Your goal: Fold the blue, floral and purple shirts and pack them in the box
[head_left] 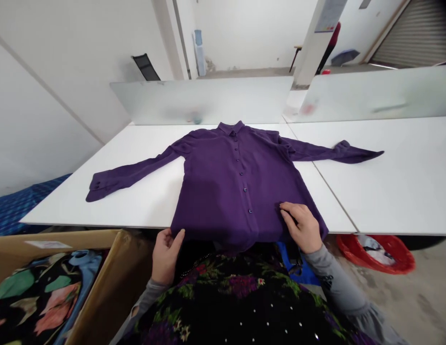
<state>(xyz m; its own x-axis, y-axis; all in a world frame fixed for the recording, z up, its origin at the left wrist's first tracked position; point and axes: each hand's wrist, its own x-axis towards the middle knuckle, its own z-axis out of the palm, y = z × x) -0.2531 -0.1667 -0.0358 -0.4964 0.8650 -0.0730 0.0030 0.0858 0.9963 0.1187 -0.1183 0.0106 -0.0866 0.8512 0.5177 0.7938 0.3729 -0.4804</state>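
Observation:
A purple long-sleeved button-up shirt [216, 177] lies front up on the white table, collar at the far side and both sleeves spread outward. Its hem hangs slightly over the table's near edge. At the left hem corner, my left hand [166, 254] is closed on the cloth, thumb on top and the other fingers partly hidden. My right hand [302, 227] is over the lower right of the shirt front, thumb and forefinger tips brought together at the fabric. A row of dark buttons [245, 190] runs down the middle of the front.
A cardboard box [117, 244] with printed clothes stands at lower left. A red-lined bin [399, 249] holding pale cloth is below the table at right. Frosted partitions [223, 98] line the back of the white table [395, 191]. Part of a person [331, 45] shows behind a pillar.

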